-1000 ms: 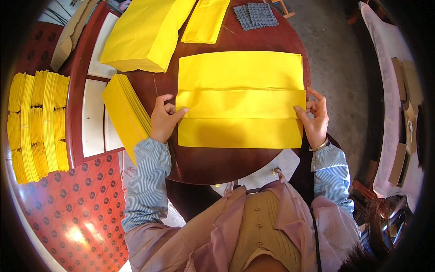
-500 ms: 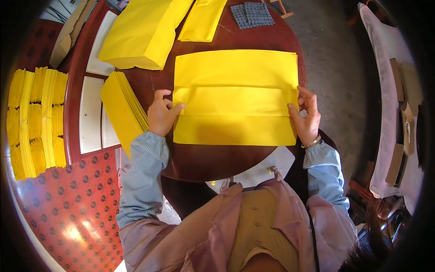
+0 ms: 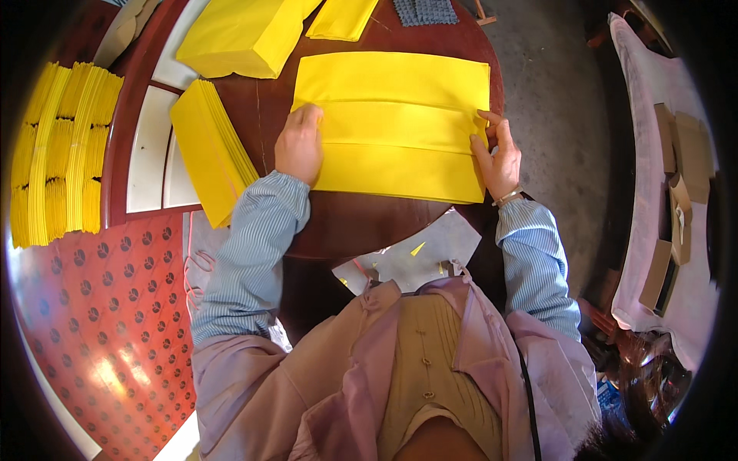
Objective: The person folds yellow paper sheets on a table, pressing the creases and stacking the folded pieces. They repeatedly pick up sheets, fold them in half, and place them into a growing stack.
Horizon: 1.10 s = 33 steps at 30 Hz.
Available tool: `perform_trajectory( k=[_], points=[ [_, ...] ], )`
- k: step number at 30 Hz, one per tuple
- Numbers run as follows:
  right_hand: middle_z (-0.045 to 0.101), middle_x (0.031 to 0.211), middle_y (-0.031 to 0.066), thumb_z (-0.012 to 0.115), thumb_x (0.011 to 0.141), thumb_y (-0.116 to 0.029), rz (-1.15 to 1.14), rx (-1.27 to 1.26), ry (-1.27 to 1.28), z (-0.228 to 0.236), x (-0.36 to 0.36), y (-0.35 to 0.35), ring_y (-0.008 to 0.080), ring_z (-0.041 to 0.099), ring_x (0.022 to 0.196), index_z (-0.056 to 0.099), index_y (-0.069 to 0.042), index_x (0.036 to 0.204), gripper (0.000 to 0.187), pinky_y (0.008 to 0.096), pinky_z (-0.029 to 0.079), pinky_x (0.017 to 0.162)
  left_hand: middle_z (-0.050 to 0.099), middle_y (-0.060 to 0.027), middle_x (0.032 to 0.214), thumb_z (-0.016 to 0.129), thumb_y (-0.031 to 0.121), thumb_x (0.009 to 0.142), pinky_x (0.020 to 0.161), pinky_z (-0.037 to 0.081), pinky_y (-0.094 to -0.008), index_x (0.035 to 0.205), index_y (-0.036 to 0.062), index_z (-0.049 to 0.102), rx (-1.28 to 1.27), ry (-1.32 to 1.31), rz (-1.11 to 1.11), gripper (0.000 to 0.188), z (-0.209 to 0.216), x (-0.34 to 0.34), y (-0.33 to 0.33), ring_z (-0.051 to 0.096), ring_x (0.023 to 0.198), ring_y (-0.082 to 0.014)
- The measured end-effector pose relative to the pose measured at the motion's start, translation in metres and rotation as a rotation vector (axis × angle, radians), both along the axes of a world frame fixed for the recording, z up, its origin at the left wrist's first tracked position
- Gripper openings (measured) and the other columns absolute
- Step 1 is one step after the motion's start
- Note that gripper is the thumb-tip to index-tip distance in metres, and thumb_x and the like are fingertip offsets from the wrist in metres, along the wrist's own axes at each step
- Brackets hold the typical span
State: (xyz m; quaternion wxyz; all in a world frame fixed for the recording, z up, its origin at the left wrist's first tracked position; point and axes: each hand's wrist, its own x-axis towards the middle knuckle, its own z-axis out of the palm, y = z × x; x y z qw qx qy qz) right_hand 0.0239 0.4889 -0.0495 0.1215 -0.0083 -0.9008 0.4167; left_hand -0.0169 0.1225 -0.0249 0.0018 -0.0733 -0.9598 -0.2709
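A flat yellow sheet (image 3: 396, 127), paper or cloth, lies on the dark red rounded table (image 3: 338, 230) before me. Two lengthwise crease lines cross it from side to side. My left hand (image 3: 301, 146) is curled at the sheet's left edge, back of the hand up; its fingertips are partly hidden. At the opposite edge, my right hand (image 3: 500, 160) has its thumb on top of the sheet, with the index finger near the edge and the other fingers bent. A narrow fanned bundle of yellow folded pieces (image 3: 211, 150) lies left of my left hand.
A thick yellow stack (image 3: 242, 38) and a smaller folded yellow piece (image 3: 342, 17) lie at the far side, beside a grey bumpy pad (image 3: 424, 11). Yellow bundles (image 3: 61, 150) stand at far left. Cardboard pieces (image 3: 680, 207) rest on a pale cloth-covered surface (image 3: 626, 253) at right.
My left hand has turned from a thumb-and-finger hold to curled fingers at the sheet's left edge. My right hand stays at the right edge. The whole view has shifted, placing the table higher.
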Motion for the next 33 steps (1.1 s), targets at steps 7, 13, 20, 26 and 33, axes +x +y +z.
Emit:
perform_trajectory(
  k=[7, 13, 20, 26, 33],
  points=[
    [0.073, 0.098, 0.0165, 0.074, 0.096, -0.02, -0.031, -0.015, -0.054, -0.001, 0.0, -0.001, 0.0292, 0.072, 0.083, 0.059, -0.012, 0.135, 0.043, 0.0392, 0.059, 0.072, 0.013, -0.0394, 0.168, 0.043, 0.089, 0.09, 0.124, 0.003, -0.0707, 0.169, 0.0099, 0.015, -0.494, 0.094, 0.224, 0.115, -0.045, 0.008, 0.073, 0.004, 0.16, -0.0518],
    [0.066, 0.128, 0.0088, 0.077, 0.087, -0.017, -0.149, 0.699, 0.372, 0.038, 0.009, -0.026, 0.0276, 0.063, 0.114, 0.061, -0.018, 0.14, 0.056, 0.0531, 0.045, 0.099, 0.004, -0.0381, 0.17, 0.043, 0.094, 0.086, 0.124, -0.004, -0.0698, 0.17, 0.0128, 0.01, -0.49, -0.017, 0.225, 0.122, -0.032, 0.007, 0.078, -0.004, 0.161, -0.0503],
    [0.032, 0.172, 0.008, 0.049, 0.109, -0.041, 0.223, 0.667, 0.127, -0.007, -0.007, -0.132, 0.0225, 0.026, 0.16, 0.035, -0.013, 0.164, 0.064, 0.0505, 0.016, 0.131, 0.005, -0.037, 0.171, 0.043, 0.096, 0.082, 0.123, -0.004, -0.0708, 0.171, 0.0144, 0.013, -0.549, 0.029, 0.277, 0.124, -0.038, 0.008, 0.08, -0.006, 0.161, -0.0496],
    [0.022, 0.176, 0.0045, 0.041, 0.112, -0.04, 0.116, 0.769, 0.047, -0.029, 0.005, -0.05, 0.0204, 0.017, 0.163, 0.027, -0.017, 0.168, 0.062, 0.0508, 0.011, 0.132, 0.002, -0.0332, 0.173, 0.037, 0.1, 0.081, 0.124, -0.006, -0.0695, 0.172, 0.0178, 0.008, -0.486, 0.011, 0.282, 0.126, -0.044, 0.005, 0.08, -0.009, 0.162, -0.0462],
    [0.051, 0.159, 0.012, 0.051, 0.106, -0.025, 0.081, 0.494, 0.024, 0.019, 0.099, 0.02, 0.033, 0.055, 0.138, 0.047, -0.017, 0.156, 0.051, 0.053, 0.042, 0.115, 0.001, -0.0292, 0.174, 0.031, 0.102, 0.08, 0.125, -0.004, -0.0677, 0.172, 0.0212, 0.007, -0.511, -0.035, 0.289, 0.125, -0.045, 0.0, 0.079, -0.007, 0.162, -0.0455]
  ],
)
